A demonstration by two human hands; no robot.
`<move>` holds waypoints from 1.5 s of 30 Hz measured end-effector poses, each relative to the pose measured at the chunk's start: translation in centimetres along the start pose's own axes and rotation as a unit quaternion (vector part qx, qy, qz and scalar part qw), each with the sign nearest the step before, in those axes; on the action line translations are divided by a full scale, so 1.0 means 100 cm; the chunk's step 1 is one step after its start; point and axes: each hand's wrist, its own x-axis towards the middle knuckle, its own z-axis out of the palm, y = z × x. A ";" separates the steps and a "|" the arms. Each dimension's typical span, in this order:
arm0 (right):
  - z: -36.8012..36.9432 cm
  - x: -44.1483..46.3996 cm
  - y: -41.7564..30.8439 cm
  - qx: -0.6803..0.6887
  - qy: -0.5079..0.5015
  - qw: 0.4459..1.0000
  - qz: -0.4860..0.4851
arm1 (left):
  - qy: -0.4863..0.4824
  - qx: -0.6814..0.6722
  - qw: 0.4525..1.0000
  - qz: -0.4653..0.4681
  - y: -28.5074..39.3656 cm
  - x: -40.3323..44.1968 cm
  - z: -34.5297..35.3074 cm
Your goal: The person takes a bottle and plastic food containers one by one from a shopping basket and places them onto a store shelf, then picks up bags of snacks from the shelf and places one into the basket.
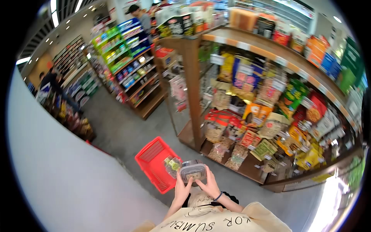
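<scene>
A clear plastic container with a lid is held between both hands in front of the body. My left hand is closed on its left side, and my right hand grips its right side, with a dark band at the wrist. What the container holds is too small to make out. Just left of it, a red shopping basket has a clear pack with something green inside.
Wooden shelves of bagged snacks stand ahead and to the right. A green and blue rack is farther back. A pale wall or panel fills the left. Two people stand in the background.
</scene>
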 end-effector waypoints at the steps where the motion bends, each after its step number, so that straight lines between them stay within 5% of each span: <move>1: -0.013 -0.010 0.001 -0.007 0.015 1.000 0.006 | -0.018 -0.001 1.000 0.013 0.007 -0.003 0.010; 10: -0.110 -0.116 -0.003 0.022 0.192 0.976 0.104 | -0.154 0.046 0.982 0.102 0.080 -0.059 0.100; 22: -0.219 -0.195 -0.011 0.035 0.377 0.920 0.102 | -0.286 0.014 0.940 0.188 0.158 -0.109 0.197; 34: -0.350 -0.159 -0.070 -0.055 0.498 0.862 -0.073 | -0.322 -0.101 0.875 0.346 0.313 -0.067 0.253; 40: -0.428 -0.099 -0.113 -0.092 0.494 0.841 -0.199 | -0.236 -0.116 0.819 0.510 0.403 -0.014 0.270; 45: -0.487 -0.041 -0.146 -0.164 0.501 0.814 -0.244 | -0.273 -0.175 0.790 0.521 0.469 0.036 0.278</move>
